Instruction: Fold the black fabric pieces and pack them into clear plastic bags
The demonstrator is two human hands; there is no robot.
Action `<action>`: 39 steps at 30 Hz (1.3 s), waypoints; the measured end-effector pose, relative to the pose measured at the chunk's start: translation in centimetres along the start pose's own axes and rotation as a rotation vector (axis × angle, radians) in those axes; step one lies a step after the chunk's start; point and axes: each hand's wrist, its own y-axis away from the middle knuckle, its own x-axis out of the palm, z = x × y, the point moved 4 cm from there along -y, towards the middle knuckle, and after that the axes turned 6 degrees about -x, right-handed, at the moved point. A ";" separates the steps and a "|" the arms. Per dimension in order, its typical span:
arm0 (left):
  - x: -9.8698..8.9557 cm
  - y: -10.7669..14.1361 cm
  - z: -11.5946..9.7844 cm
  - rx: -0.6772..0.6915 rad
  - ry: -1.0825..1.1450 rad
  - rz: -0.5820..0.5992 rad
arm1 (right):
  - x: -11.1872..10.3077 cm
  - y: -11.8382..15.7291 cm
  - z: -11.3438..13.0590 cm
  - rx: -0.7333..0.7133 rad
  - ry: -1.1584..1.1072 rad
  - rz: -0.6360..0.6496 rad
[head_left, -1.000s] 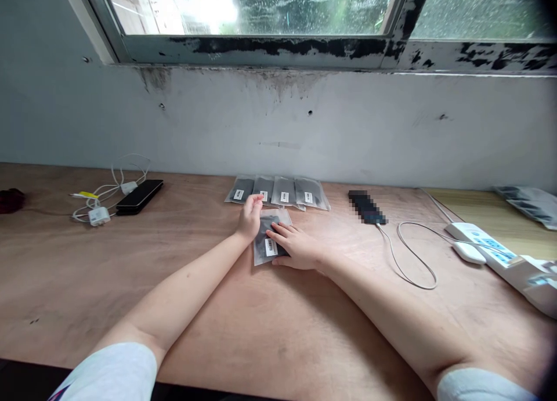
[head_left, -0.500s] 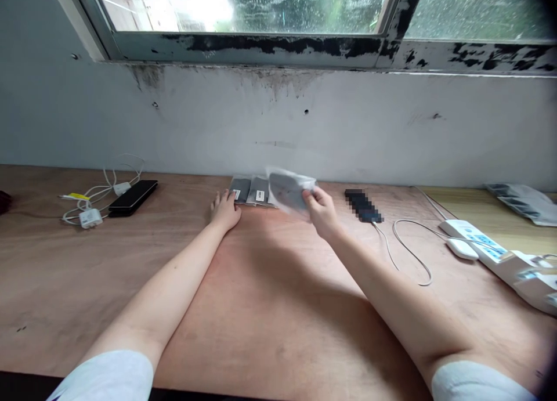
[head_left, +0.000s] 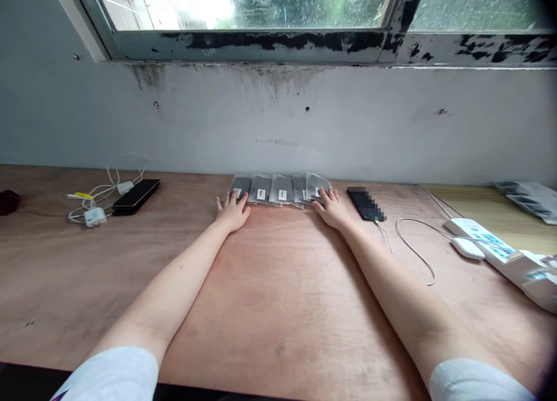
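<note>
Several flat grey plastic packets with small white labels lie in an overlapping row at the back of the wooden table, close to the wall. My left hand rests with fingers spread on the lower edge of the leftmost packet. At the other end of the row, my right hand lies flat with its fingers apart, touching the rightmost packet and partly covering its label. Neither hand grips anything.
Right of the row lies a black phone on a white cable. A white power strip and more grey packets sit farther right. On the left are a black case-like object and a white charger.
My right hand has put down the packet it held in the air and now lies flat at the row's right end. More packets show in the row. My left hand stays at the left end.
</note>
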 end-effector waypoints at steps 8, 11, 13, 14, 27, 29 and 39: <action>0.4 -0.3 0.0 -0.006 0.020 0.067 | -0.2 -0.2 0.4 -0.049 -0.023 0.108; 0.5 -0.5 -0.1 -0.005 0.018 0.070 | -0.4 -0.4 0.6 -0.084 -0.001 0.117; 0.6 -0.7 -0.1 0.003 0.012 0.072 | -0.5 -0.6 0.9 -0.109 0.009 0.112; 0.6 -0.8 -0.2 0.009 0.009 0.075 | -0.6 -0.7 1.0 -0.120 0.013 0.109; 0.5 -1.2 -2.2 0.085 0.000 0.128 | 1.0 -1.9 5.3 -0.114 0.021 0.128; 0.4 -1.1 -2.4 0.083 -0.006 0.114 | 1.3 -2.0 5.8 -0.110 0.026 0.117; -0.4 -0.2 -2.2 0.038 -0.018 0.014 | 1.2 -1.5 5.6 -0.031 0.092 -0.010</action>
